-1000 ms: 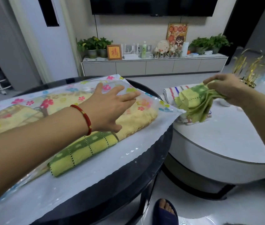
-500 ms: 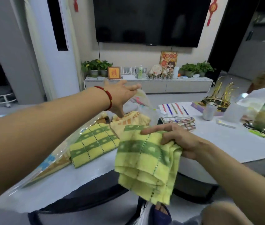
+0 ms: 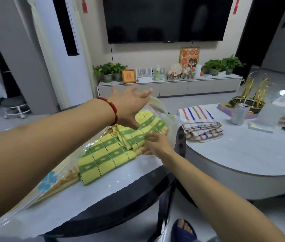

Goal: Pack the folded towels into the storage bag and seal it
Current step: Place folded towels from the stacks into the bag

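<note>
Second yellow-green towel [image 3: 143, 131] sits at the mouth of the storage bag [image 3: 157, 109], partly over the first yellow-green towel [image 3: 103, 159], which lies on the bag's lower sheet on the dark round table [image 3: 138, 194]. The upper towel's long axis runs from near-left to far-right, straight into the bag opening.

Right hand [image 3: 155, 145] is at that towel's near-right edge, fingers curled against the fabric; it looks like a pinch or push grip on the towel, though the contact itself is partly hidden. Left hand [image 3: 131, 105] is above and beyond it, fingers spread straight, lifting the clear top film of the bag with palm and wrist, not clenched on anything.

Key relation: the towel lies just left and ahead of the right hand, under the left palm. Right hand is nearer, so my read is it does the shoving, along the long axis and deeper into the bag.

Still unpacked: striped towels [image 3: 201, 130] on the grey table [image 3: 243, 154], well apart to the right. Seal not yet started.
</note>
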{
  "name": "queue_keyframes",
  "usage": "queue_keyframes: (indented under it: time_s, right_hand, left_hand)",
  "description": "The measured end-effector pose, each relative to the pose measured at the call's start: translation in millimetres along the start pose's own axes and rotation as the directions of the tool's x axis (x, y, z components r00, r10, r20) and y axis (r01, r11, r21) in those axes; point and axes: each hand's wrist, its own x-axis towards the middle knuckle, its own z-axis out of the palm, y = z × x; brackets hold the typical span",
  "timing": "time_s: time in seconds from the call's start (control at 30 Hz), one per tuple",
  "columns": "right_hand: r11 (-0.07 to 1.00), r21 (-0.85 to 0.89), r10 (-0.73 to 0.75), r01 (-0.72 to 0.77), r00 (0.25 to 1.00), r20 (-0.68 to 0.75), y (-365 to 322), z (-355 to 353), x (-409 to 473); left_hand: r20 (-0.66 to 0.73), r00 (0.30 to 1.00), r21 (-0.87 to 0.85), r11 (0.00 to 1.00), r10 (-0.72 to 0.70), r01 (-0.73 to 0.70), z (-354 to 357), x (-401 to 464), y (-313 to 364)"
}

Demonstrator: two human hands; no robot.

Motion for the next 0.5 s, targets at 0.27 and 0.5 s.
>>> queue_keyframes:
  time_s: [0.27, 0.5]
  right_hand:
    - [0.989, 0.001, -0.145, 0.145, 0.988, -0.046, -10, -129, -37]
    - [0.951, -0.308, -0.181, 0.026, 0.855, -0.487, 27, -216, 19]
  left_hand:
    - [-0.027, 0.996, -0.054, 0.995, 0.082, -0.083, 26, 28, 33]
    - [-0.068, 0.992, 0.009, 0.995, 0.102, -0.102, 45, 51, 52]
